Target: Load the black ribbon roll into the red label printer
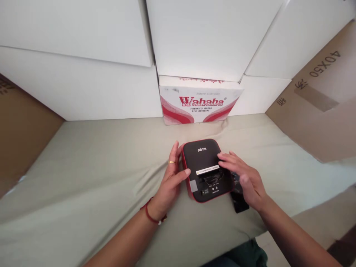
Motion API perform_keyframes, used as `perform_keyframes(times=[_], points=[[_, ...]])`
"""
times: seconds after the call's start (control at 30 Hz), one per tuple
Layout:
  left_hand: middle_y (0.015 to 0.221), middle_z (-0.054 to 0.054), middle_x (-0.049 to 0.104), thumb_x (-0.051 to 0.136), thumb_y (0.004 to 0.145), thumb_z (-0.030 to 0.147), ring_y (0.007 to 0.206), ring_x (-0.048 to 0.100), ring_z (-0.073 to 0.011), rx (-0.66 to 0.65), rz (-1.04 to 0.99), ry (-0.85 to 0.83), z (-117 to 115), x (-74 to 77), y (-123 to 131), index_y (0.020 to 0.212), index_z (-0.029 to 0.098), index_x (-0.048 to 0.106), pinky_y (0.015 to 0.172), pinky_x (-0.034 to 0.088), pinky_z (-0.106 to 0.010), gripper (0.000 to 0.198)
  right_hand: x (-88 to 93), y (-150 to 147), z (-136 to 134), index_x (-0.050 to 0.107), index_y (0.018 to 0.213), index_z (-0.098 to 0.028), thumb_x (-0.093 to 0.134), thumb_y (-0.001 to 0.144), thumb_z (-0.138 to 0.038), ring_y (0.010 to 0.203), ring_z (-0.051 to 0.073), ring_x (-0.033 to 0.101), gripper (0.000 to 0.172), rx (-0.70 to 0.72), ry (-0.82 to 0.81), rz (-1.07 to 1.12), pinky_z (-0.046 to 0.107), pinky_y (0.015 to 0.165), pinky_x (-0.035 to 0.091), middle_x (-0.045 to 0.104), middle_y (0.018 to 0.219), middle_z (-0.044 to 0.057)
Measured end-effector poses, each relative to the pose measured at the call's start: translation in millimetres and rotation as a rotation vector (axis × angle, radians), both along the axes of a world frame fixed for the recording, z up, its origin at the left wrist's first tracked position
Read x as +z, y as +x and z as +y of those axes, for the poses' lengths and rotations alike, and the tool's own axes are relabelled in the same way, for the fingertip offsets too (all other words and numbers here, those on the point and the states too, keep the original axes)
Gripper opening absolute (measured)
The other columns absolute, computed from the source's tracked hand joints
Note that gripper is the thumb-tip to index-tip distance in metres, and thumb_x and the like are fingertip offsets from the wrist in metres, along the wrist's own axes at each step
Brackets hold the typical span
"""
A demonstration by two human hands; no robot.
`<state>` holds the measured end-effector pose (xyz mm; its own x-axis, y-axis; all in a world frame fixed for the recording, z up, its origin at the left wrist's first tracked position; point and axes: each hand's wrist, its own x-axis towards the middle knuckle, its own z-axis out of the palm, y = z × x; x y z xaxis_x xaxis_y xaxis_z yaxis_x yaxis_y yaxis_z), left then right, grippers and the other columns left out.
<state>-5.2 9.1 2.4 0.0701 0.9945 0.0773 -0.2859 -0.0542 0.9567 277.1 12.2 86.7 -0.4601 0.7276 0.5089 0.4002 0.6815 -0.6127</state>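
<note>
A small black device with a red rim (204,163), perhaps a label printer, lies flat on a pale green cloth (91,170). My left hand (169,181) grips its left side, thumb on the top face, a gold ring on one finger. My right hand (244,176) rests along its right edge with the fingers stretched out over the top. A flat black object (239,203) lies partly hidden under my right hand.
White boxes (83,55) are stacked along the back. A red and white Wahaha carton (198,102) stands behind the device. Brown cardboard boxes (319,104) flank both sides. The cloth's front edge is near my body.
</note>
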Motion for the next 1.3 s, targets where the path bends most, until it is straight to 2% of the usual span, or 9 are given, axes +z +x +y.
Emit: perform_keyframes(times=[0.07, 0.2, 0.43, 0.57, 0.77, 0.87, 0.97, 1.17, 1.3], points=[[0.195, -0.002, 0.038, 0.077, 0.104, 0.05, 0.183, 0.036, -0.0338, -0.031, -0.04, 0.006, -1, 0.2, 3, 0.186, 0.051, 0.026, 0.151, 0.03, -0.062, 0.097, 0.0, 4, -14, 0.079, 0.155, -0.031, 0.039, 0.124, -0.054, 0.152, 0.031, 0.075, 0.055, 0.049, 0.089, -0.049, 0.058, 0.142, 0.047, 0.08, 0.161, 0.01], [0.198, -0.002, 0.032, 0.081, 0.103, 0.051, 0.185, 0.029, -0.0332, -0.021, -0.01, 0.035, -2, 5.2, 3, 0.184, 0.052, 0.028, 0.153, 0.026, -0.062, 0.097, -10.9, 12, -39, 0.078, 0.156, -0.023, 0.047, 0.122, -0.054, 0.145, 0.032, 0.08, 0.055, 0.09, 0.237, -0.163, 0.055, 0.141, 0.049, 0.087, 0.145, 0.013], [0.196, -0.01, 0.035, 0.075, 0.11, 0.053, 0.181, 0.039, -0.0338, 0.025, 0.137, 0.167, -2, 9.5, 2, 0.186, 0.04, 0.031, 0.15, 0.035, -0.057, 0.088, -17.7, 12, -50, 0.07, 0.165, -0.023, 0.059, 0.114, -0.037, 0.138, 0.034, 0.084, 0.054, 0.05, 0.257, -0.217, 0.059, 0.129, 0.063, 0.089, 0.142, 0.014], [0.196, -0.009, 0.036, 0.077, 0.108, 0.06, 0.183, 0.035, -0.035, 0.021, 0.105, 0.143, -3, 2.2, 2, 0.182, 0.038, 0.039, 0.153, 0.028, -0.059, 0.087, -14.7, 11, -50, 0.071, 0.164, -0.026, 0.061, 0.111, -0.031, 0.136, 0.034, 0.085, 0.054, 0.032, 0.238, -0.204, 0.061, 0.126, 0.065, 0.089, 0.142, 0.013], [0.202, 0.001, 0.017, 0.091, 0.095, 0.063, 0.184, 0.033, -0.039, -0.178, -0.094, 0.087, -10, 6.8, 0, 0.187, 0.055, 0.018, 0.146, 0.041, -0.064, 0.118, -15.7, 9, -51, 0.072, 0.161, -0.024, 0.062, 0.11, -0.024, 0.139, 0.032, 0.084, 0.052, 0.018, 0.254, -0.192, 0.058, 0.126, 0.065, 0.089, 0.141, 0.013], [0.203, 0.005, 0.009, 0.096, 0.091, 0.057, 0.185, 0.029, -0.039, -0.183, -0.121, 0.049, -13, 7.8, 2, 0.187, 0.058, 0.013, 0.147, 0.038, -0.064, 0.126, -15.9, 7, -52, 0.071, 0.161, -0.025, 0.062, 0.11, -0.023, 0.14, 0.031, 0.083, 0.052, 0.011, 0.247, -0.2, 0.056, 0.124, 0.067, 0.089, 0.141, 0.012], [0.203, 0.004, 0.013, 0.095, 0.089, 0.056, 0.185, 0.029, -0.0381, -0.17, -0.121, 0.037, -11, 3.9, 6, 0.187, 0.057, 0.01, 0.149, 0.034, -0.063, 0.13, -15.0, 7, -52, 0.072, 0.16, -0.026, 0.062, 0.111, -0.024, 0.139, 0.031, 0.084, 0.05, 0.003, 0.252, -0.21, 0.057, 0.124, 0.068, 0.089, 0.141, 0.012], [0.201, 0.0, 0.022, 0.094, 0.091, 0.054, 0.183, 0.034, -0.04, -0.192, -0.129, 0.066, -7, -0.4, 7, 0.188, 0.055, 0.009, 0.145, 0.041, -0.064, 0.129, 1.3, 7, -45, 0.081, 0.146, -0.021, 0.066, 0.11, -0.025, 0.13, 0.03, 0.087, 0.039, 0.041, 0.298, -0.239, 0.054, 0.127, 0.064, 0.091, 0.134, 0.014], [0.202, 0.003, 0.017, 0.096, 0.09, 0.049, 0.188, 0.017, -0.0393, -0.162, -0.188, 0.071, -6, -3.7, 7, 0.188, 0.055, 0.012, 0.152, 0.023, -0.063, 0.129, 26.7, -1, -25, 0.083, 0.137, -0.024, 0.063, 0.114, -0.025, 0.114, 0.027, 0.09, 0.031, 0.081, 0.22, -0.197, 0.046, 0.109, 0.072, 0.093, 0.126, 0.011]])
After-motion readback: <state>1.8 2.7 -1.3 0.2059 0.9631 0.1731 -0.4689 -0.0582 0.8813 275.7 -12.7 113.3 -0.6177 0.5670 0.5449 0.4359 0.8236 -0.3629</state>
